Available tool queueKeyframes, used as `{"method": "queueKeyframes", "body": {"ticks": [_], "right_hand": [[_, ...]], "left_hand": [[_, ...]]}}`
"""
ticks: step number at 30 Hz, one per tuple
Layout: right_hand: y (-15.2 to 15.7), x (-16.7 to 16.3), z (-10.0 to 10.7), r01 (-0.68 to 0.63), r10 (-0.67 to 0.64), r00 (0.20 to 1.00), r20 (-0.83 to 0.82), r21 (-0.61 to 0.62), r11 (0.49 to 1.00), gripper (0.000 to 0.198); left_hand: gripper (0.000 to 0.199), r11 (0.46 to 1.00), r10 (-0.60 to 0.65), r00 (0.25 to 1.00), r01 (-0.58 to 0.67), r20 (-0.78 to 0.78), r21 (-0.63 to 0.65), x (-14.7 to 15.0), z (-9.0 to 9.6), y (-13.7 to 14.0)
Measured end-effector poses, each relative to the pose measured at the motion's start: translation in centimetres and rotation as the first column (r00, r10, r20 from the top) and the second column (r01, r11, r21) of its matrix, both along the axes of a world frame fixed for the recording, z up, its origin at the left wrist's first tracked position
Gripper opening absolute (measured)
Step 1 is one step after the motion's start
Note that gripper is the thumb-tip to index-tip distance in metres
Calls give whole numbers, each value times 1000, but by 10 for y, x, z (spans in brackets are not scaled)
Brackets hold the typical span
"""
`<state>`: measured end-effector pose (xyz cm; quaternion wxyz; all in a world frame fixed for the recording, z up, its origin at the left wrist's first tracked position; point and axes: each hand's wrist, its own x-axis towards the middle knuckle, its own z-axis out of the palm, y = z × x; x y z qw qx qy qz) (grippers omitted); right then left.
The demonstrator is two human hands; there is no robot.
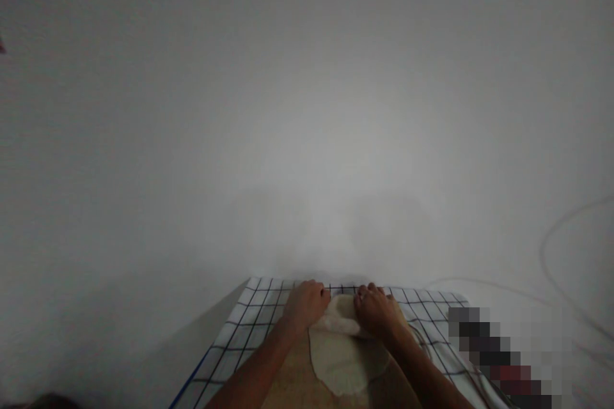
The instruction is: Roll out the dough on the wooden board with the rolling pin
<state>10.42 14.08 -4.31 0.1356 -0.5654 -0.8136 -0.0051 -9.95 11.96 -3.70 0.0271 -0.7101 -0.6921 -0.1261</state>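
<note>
A pale, flat sheet that looks like rolled-out dough (350,364) lies on a brown board (288,377). Its near edge is rounded and uneven. Between my hands its far part forms a thicker, raised band. My left hand (307,301) is closed at the far left side of this sheet, knuckles up. At the far right side, my right hand (377,310) has its fingers curled over it. Whether anything else, such as a rod, lies beneath my fingers is hidden. Both forearms reach forward from the bottom edge.
A white cloth with a dark grid (240,332) covers the table under the board. A plain pale wall (336,108) rises just behind the table. Thin cords (547,255) run at the right, beside a pixelated dark patch (499,358). Something dark shows at the bottom left.
</note>
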Motion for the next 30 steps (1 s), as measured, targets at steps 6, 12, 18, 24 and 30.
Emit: {"method": "queueKeyframes", "body": {"ticks": [6,12,18,24,30], "right_hand": [[-49,4,-6,12,-7,999,-47,96,995,38],[-94,10,-19,-44,58,992,-115,123,991,42],[-120,28,-20,-189,237,948,-214,222,957,32],[-104,42,-18,-167,211,952,-222,201,965,27],[-89,78,-19,-32,80,919,-385,129,991,27]], "left_hand": [[32,977,-66,995,80,-77,196,1,-7,-47],[34,923,-188,981,191,-44,334,1,-15,-95],[35,915,-189,982,175,4,365,-1,-27,-133],[38,916,-273,956,225,105,332,-9,-29,-139],[44,956,-231,970,214,69,199,16,-23,-103]]}}
